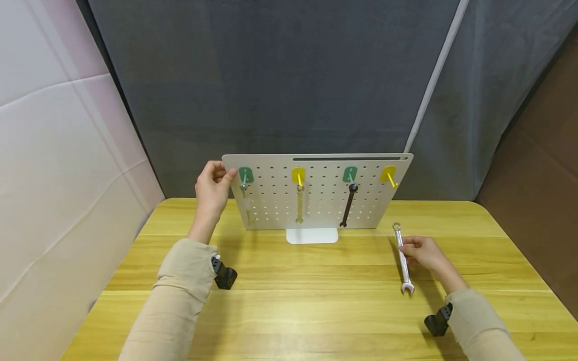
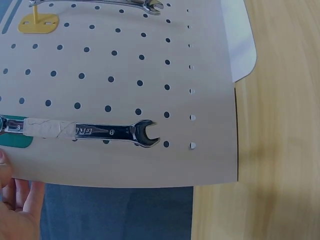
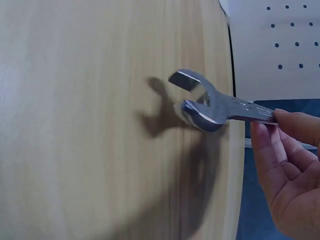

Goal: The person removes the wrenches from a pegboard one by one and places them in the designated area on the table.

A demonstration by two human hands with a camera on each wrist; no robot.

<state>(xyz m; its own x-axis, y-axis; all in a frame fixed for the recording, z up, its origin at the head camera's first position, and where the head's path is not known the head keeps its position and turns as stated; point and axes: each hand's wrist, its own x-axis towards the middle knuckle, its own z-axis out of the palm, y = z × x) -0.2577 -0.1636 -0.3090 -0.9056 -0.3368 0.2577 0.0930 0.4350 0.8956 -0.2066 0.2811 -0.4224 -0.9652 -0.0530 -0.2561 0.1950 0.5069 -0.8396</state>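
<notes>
My left hand (image 1: 213, 189) grips the left edge of a white pegboard (image 1: 275, 200), thumb in front and fingers behind. In the right wrist view a silver combination wrench (image 3: 215, 107) is pinched between thumb and fingers of my right hand (image 3: 295, 170). Its open end points toward the camera; in the head view its ring end is uppermost, right of the board. Three other wrenches hang on the board: one with pale tape round its shank (image 2: 95, 131) at the left, a second wrench (image 1: 300, 205) in the middle and a dark wrench (image 1: 347, 206) farther right.
The far-right yellow hook (image 1: 389, 174) carries nothing. Green hooks (image 1: 349, 174) and another yellow hook (image 1: 298, 175) bear wrenches. A white foot (image 1: 311, 236) supports the board on the wooden table (image 1: 289, 296). Behind stands a dark grey curtain (image 1: 289, 80).
</notes>
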